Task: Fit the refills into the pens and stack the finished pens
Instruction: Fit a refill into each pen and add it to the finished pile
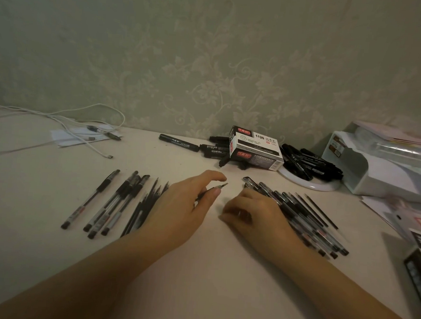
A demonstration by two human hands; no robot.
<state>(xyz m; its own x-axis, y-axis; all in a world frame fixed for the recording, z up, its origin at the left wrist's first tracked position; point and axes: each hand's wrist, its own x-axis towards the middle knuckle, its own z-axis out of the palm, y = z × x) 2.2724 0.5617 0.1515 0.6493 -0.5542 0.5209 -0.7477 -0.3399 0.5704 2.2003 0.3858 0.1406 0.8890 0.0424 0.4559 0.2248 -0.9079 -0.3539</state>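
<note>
The left hand (179, 206) pinches a thin refill (217, 187) between thumb and forefinger, its metal tip poking out past the fingertips toward the far side of the table (197, 269); the remaining fingers are loosely curled beneath it and the rest of the refill is hidden under the palm. The right hand (253, 211) lies knuckles up beside it, fingers bent down against the near edge of a pile of pens (307, 219) (whether it has actually hold of one I cannot tell, since the fingertips are tucked under the hand). That pile fans out to the right of the hand, clear barrels with dark grips overlapping one another, and a few loose refills (322, 211) lie along its far side. Left of the left hand is a bundle of bare refills (147, 204), partly covered by the wrist, and further left four capped pens (108, 202) lie roughly parallel, one a little apart from the other three. Toward the wall stands a marker box printed 1120 (255, 147), with black markers (308, 161) scattered around it, some on a white plate (309, 182). A white cable (83, 124) trails over papers at the far left, and a white tray (376, 169) sits at the far right.
</note>
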